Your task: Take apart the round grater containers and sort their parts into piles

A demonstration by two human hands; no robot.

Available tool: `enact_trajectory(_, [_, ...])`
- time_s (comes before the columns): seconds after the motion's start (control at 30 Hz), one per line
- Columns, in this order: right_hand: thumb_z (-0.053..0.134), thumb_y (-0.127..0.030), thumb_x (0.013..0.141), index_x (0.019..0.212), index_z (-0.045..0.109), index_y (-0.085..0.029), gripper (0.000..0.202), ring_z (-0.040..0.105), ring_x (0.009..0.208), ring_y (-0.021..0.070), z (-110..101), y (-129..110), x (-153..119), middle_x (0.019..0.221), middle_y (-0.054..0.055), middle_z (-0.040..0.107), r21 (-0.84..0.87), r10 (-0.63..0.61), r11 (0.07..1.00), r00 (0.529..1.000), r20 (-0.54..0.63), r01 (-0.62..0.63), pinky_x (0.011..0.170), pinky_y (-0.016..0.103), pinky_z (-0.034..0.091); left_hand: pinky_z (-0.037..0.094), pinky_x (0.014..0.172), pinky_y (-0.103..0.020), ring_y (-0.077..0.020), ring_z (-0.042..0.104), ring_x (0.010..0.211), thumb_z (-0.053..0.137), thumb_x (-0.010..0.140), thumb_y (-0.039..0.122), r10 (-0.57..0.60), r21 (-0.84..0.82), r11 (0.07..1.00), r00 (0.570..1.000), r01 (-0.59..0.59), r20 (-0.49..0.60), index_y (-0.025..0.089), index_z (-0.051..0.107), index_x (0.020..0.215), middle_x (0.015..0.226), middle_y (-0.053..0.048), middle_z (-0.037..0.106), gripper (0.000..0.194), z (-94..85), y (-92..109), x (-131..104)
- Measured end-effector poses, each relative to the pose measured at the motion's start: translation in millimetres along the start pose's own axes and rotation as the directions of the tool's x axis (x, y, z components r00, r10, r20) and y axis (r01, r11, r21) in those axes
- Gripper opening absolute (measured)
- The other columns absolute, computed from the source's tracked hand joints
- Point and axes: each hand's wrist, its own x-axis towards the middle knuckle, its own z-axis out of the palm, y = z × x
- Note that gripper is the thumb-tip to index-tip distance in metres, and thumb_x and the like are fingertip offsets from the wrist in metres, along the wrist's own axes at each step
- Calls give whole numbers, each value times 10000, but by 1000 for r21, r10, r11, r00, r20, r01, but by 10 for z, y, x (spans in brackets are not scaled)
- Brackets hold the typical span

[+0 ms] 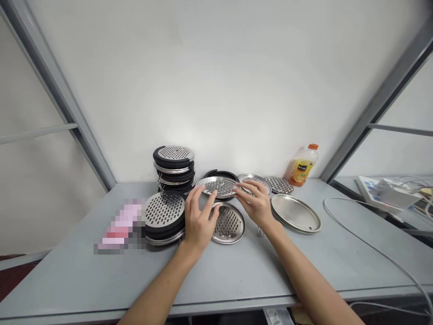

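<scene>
Between my hands lies a round metal grater disc (219, 187), tilted over a black ring (223, 174) at the back. My left hand (199, 219) has its curled fingertips at the disc's left and near edge. My right hand (256, 202) pinches its right rim with the fingertips. Below, a second round grater disc (228, 224) rests on the table, partly covered by my left hand. To the right, smooth round metal plates (296, 213) are stacked. More grater discs, a rimmed one (255, 179) and a coarse one (280, 185), lie behind my right hand.
Black-rimmed grater sets form a tall stack (174, 164) and a lower stack (165, 214) on the left. A blurred pink item (123, 223) lies beside them. An orange-capped juice bottle (304, 166) stands by the wall. A white cable (368, 249) crosses the table's right side.
</scene>
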Motion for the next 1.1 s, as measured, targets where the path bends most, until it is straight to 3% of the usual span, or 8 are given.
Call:
enact_trajectory(0.2, [576,-317,884,961,745,-312,186,560,964,250,-53,302,-7,1023,36,717,-142,165,971,970,-176,-191,906,422,446,420,1040,-491,-293,457,1254,615,852,189,-60,-75,995,997,63,41,182,612,1165,1259,-141,524,313,4,53,-28])
enact_trajectory(0.4, [510,-371,895,924,757,-242,280,529,894,269,-80,671,-102,961,72,720,-306,338,865,913,-229,-397,817,402,447,459,1002,-446,-255,513,1175,591,870,210,-103,-175,977,986,126,131,192,640,1088,1186,-112,566,224,16,95,-49])
enact_trajectory(0.5, [483,-331,890,914,760,-223,299,527,896,266,-68,740,-134,1018,87,697,-350,372,835,904,-211,-425,822,398,439,476,979,-443,-244,529,1135,583,885,256,-97,-240,959,968,154,233,200,650,1059,1127,-95,594,195,23,85,-61])
enact_trajectory(0.63, [465,-283,881,902,763,-211,308,532,926,269,-23,753,-153,1071,98,676,-397,377,820,911,-170,-413,853,414,428,469,993,-454,-250,516,1147,571,896,280,-6,-335,934,945,122,328,200,665,1033,1098,-92,613,184,44,100,-89])
enact_trajectory(0.77, [487,-239,853,881,771,-192,290,550,948,268,22,790,-185,1064,106,681,-445,389,816,920,-47,-368,876,419,437,479,982,-438,-242,520,1129,559,904,264,22,-366,923,932,120,363,195,688,980,1077,-91,622,165,62,124,-109])
enact_trajectory(0.9, [504,-184,816,893,774,-203,282,583,978,262,16,820,-185,1057,95,695,-471,431,812,898,85,-345,907,419,434,479,977,-444,-237,519,1121,546,908,243,21,-367,922,927,128,375,203,691,983,1075,-88,624,168,69,114,-126])
enact_trajectory(1.1, [524,-225,807,906,761,-200,258,619,982,260,-15,782,-141,1037,80,714,-378,449,851,878,166,-364,939,420,437,490,958,-439,-230,536,1091,523,914,229,5,-357,923,923,144,384,199,683,994,1062,-90,619,181,69,97,-125])
